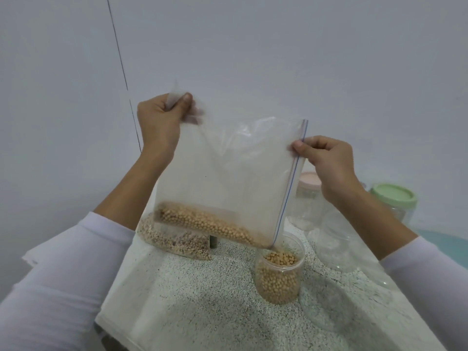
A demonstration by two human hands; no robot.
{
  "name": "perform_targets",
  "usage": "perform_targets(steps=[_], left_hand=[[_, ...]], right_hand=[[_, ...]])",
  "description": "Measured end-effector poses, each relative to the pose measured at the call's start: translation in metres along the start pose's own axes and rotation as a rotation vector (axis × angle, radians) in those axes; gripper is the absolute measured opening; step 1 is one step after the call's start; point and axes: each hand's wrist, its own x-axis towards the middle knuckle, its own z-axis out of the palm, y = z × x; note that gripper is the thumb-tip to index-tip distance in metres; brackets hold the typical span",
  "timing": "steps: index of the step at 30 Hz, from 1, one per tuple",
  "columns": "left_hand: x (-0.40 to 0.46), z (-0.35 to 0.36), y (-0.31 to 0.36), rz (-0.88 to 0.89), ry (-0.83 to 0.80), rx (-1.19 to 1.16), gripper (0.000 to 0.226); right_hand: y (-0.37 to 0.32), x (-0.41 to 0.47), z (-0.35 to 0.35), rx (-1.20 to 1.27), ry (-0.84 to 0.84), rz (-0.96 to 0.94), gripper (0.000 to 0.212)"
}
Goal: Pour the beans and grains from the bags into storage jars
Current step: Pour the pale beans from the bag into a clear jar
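**Emptying the bean bag into the open jar**

Pouring is under way on a speckled counter (192, 295). A clear zip bag (228, 178) hangs tilted above it, the zip edge running down the right side to the lowest corner, which sits just over the mouth of an open jar (279, 272). The left hand (159, 120) pinches the bag's raised far corner between thumb and curled fingers; the right hand (326, 158) pinches the zip edge partway down, fingers closed on the plastic. A band of pale round beans (210, 221) lies along the bag's low edge, sliding toward that corner. The open jar already holds beans to well over half its height, so this bag appears mostly emptied, with a modest remainder left to pour. Behind the bag, a second bag (174, 239) of mixed, darker grains rests on the counter, apparently untouched. To the right stand a large clear empty jar (336, 236), a pink-lidded jar (307, 191) and a green-lidded jar (393, 198), both lids on, contents hard to tell. By this reckoning, at least one further bag remains.
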Motion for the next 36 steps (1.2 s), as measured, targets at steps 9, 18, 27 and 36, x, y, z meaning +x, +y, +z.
perform_targets(steps=[9, 18, 27, 36], left_hand=[[0.002, 0.0, -0.001, -0.003, 0.012, -0.005, 0.019], [0.003, 0.001, -0.004, -0.013, -0.053, 0.041, 0.019], [0.002, 0.006, -0.005, -0.027, -0.012, 0.014, 0.019], [0.001, 0.009, -0.006, -0.024, 0.055, -0.002, 0.019]], right_hand=[[0.002, 0.004, -0.004, 0.03, 0.066, -0.008, 0.018], [0.004, 0.003, -0.005, -0.029, -0.008, 0.026, 0.017], [0.004, 0.002, -0.006, -0.015, -0.014, 0.012, 0.014], [0.007, 0.003, -0.009, 0.01, 0.05, -0.017, 0.014]])
